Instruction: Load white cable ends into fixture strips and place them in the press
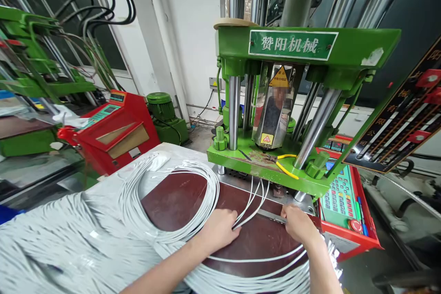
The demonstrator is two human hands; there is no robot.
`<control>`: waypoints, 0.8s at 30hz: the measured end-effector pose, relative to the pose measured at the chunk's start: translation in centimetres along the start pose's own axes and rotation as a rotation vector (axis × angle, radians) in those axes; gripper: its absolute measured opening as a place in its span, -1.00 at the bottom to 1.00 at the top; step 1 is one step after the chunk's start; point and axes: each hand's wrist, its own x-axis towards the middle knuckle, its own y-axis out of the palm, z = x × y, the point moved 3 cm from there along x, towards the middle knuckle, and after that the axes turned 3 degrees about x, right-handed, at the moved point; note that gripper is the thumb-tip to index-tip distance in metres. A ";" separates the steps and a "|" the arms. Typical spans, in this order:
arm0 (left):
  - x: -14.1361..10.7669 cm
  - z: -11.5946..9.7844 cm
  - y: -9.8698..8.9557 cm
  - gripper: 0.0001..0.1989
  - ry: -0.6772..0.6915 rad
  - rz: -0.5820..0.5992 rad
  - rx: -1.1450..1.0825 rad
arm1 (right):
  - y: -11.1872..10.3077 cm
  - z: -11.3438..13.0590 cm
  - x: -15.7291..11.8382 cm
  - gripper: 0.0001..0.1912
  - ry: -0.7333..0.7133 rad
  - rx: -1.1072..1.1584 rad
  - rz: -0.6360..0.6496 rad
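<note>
My left hand (220,228) is closed around a few white cables (254,202). From there the cables run up under the green plate of the press (241,158), where their far ends are hidden. My right hand (300,225) is wrapped round the end of a flat metal bar (272,216), which lies along the front edge of the press bed above the brown work surface (260,241). A coiled bundle of white cables (210,193) rests just left of my left hand. More cables (255,280) curve below both hands.
A large heap of white cables (62,243) covers the left side. Yellow-handled pliers (287,165) lie on the press plate. Right of the press stands a red control box (361,234) with buttons and pens. Another red control box (110,128) and a green machine stand at the left.
</note>
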 end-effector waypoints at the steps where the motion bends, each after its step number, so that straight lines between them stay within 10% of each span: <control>1: 0.7 0.8 -0.3 -0.78 -0.019 0.006 0.015 | -0.1 -0.3 -0.2 -0.61 0.002 0.005 0.010; 10: 4.9 8.9 -2.6 -0.67 -0.295 -0.005 0.103 | 0.1 2.4 -0.5 -0.71 -0.230 0.077 0.064; 19: 0.8 4.5 -1.3 -0.63 -0.065 0.003 -0.006 | 1.8 2.7 0.9 -0.67 -0.284 0.161 0.080; 24: -4.3 3.1 -2.2 -0.78 0.198 0.069 -0.127 | -0.2 3.2 -1.8 -0.75 -0.248 0.237 -0.152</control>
